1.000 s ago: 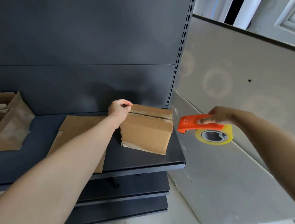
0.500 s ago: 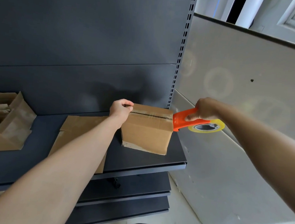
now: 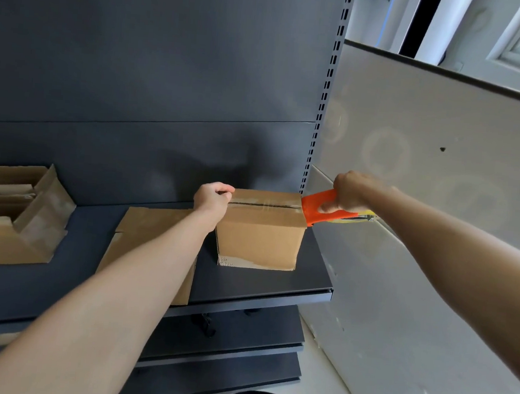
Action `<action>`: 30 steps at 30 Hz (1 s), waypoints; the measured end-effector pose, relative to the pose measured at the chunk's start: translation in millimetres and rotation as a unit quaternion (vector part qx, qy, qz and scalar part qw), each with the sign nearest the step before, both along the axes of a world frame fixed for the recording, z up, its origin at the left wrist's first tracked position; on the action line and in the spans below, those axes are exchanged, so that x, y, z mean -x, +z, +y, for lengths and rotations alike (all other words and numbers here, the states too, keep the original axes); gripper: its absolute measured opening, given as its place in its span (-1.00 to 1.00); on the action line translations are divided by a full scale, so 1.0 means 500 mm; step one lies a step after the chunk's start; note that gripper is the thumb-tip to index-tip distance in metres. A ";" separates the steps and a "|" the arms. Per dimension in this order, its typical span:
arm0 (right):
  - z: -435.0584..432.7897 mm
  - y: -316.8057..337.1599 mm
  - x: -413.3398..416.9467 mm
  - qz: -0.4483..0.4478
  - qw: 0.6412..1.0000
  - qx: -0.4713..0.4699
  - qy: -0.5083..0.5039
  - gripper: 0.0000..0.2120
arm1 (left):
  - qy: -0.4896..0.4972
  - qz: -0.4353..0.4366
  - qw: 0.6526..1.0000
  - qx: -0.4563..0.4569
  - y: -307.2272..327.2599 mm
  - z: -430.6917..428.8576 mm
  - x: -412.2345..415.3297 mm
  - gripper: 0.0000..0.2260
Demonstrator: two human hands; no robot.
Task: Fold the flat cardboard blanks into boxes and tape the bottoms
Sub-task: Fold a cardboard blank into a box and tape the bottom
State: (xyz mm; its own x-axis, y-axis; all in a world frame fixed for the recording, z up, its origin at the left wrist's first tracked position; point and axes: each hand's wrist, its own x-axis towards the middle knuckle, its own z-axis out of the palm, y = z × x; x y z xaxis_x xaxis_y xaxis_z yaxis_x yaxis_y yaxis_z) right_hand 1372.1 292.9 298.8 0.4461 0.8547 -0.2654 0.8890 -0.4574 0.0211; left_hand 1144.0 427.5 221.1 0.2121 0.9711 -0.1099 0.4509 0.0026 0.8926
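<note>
A folded brown cardboard box point(image 3: 260, 237) stands on the dark shelf point(image 3: 260, 281), its closed flaps facing up with clear tape along the seam. My left hand point(image 3: 213, 197) grips the box's top left edge, fingers curled over it. My right hand point(image 3: 348, 192) grips the orange handle of a tape dispenser point(image 3: 322, 210) with a yellow roll, and the dispenser's front touches the box's top right edge. A flat cardboard blank point(image 3: 145, 234) lies on the shelf to the left of the box, partly under my left forearm.
Several open cardboard boxes point(image 3: 11, 222) sit at the shelf's left end. A slotted upright point(image 3: 323, 102) and a dark back panel rise behind the box. A pale board point(image 3: 422, 226) leans along the right side. Lower shelves point(image 3: 223, 344) show beneath.
My right hand has brought the tape dispenser leftward from beside the shelf until it touches the box's top right edge. My left hand has stayed on the box's left edge.
</note>
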 end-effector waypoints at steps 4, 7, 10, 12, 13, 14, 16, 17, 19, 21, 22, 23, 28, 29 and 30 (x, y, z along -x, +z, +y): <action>0.000 -0.020 -0.009 0.077 0.997 0.004 -0.018 -0.42 | 0.001 0.001 1.000 -0.002 -0.003 0.011 0.022 -0.80; 0.007 -0.017 0.000 0.061 0.998 0.020 0.002 -0.38 | -0.008 -0.008 1.000 0.001 -0.003 0.010 0.026 -0.83; 0.016 -0.001 0.022 0.018 0.999 0.018 0.024 -0.38 | 0.003 -0.007 1.000 0.000 -0.002 0.008 0.026 -0.83; 0.022 0.006 0.031 -0.009 1.000 0.007 0.027 -0.38 | 0.010 -0.003 1.000 -0.005 0.001 0.008 0.028 -0.82; 0.025 0.002 0.031 -0.004 1.000 0.008 0.022 -0.39 | 0.011 -0.005 1.000 -0.004 0.001 0.007 0.030 -0.82; 0.025 -0.001 0.032 0.012 1.000 0.009 0.017 -0.39 | 0.006 -0.014 1.000 0.003 0.000 0.006 0.032 -0.84; 0.023 -0.009 0.025 0.058 0.998 0.014 -0.008 -0.36 | -0.017 -0.039 0.999 0.031 -0.001 0.004 0.039 -0.83; 0.023 -0.011 0.020 0.066 0.998 0.022 -0.011 -0.34 | -0.029 -0.040 0.998 0.042 -0.002 0.006 0.042 -0.77; 0.017 -0.002 0.024 0.046 0.998 0.031 0.006 -0.36 | -0.036 -0.016 0.998 0.047 -0.001 0.007 0.043 -0.70; 0.019 0.003 0.042 -0.026 0.998 0.038 0.051 -0.47 | -0.034 -0.005 0.998 0.045 0.003 0.005 0.035 -0.70; 0.021 -0.003 0.059 -0.092 0.991 0.042 0.092 -0.52 | -0.039 -0.005 0.998 0.043 0.004 0.003 0.030 -0.70; 0.022 -0.022 0.075 -0.149 0.979 0.048 0.128 -0.56 | -0.048 -0.004 0.998 0.039 0.003 0.000 0.027 -0.71; 0.020 -0.102 0.058 -0.031 0.998 0.048 0.004 -0.52 | -0.055 -0.011 0.998 0.035 -0.006 0.004 0.030 -0.70; 0.024 -0.106 0.043 0.006 0.999 0.021 -0.043 -0.52 | -0.056 -0.009 0.998 0.034 -0.005 0.005 0.028 -0.70; 0.035 -0.113 0.030 0.038 0.996 -0.005 -0.084 -0.53 | -0.056 -0.007 0.998 0.032 -0.005 0.006 0.025 -0.71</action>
State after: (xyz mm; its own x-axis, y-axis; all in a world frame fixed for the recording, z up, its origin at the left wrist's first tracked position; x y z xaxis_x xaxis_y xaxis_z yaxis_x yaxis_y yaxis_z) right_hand 1357.1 310.2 242.5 0.5624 0.7719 -0.2964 0.7984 -0.6002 -0.0479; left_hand 1131.4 430.6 218.6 0.3199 0.9324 -0.1680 0.4397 0.0109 0.8981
